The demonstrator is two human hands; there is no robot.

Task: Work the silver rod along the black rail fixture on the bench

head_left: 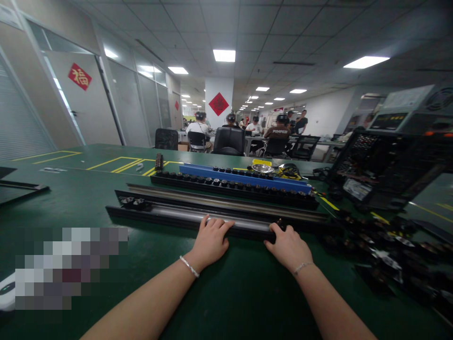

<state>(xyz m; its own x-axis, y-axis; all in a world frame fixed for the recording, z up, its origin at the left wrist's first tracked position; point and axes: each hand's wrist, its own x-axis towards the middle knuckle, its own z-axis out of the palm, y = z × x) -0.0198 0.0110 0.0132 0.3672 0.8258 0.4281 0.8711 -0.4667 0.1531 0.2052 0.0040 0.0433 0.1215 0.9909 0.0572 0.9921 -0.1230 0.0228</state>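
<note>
A long black rail (pixel 170 215) with a shiny metal inner face lies across the green table in front of me. My left hand (pixel 212 238) rests over its near edge, fingers stretched apart on the rail. Farther right, my right hand (pixel 288 243) has its thumb and fingers closed at the rail, around a small dark part (pixel 280 222) that is mostly hidden. Two small black roller-like pieces (pixel 132 201) sit in the rail's left end. Just behind lies a second black rail (pixel 219 200), metal side showing.
Behind the rails lie a black strip of small rollers (pixel 219 183) and a blue rail (pixel 244 176). A metal dish (pixel 262 168) stands farther back. Loose black parts (pixel 389 250) crowd the right, below an open computer case (pixel 382 165). Several people sit at distant tables.
</note>
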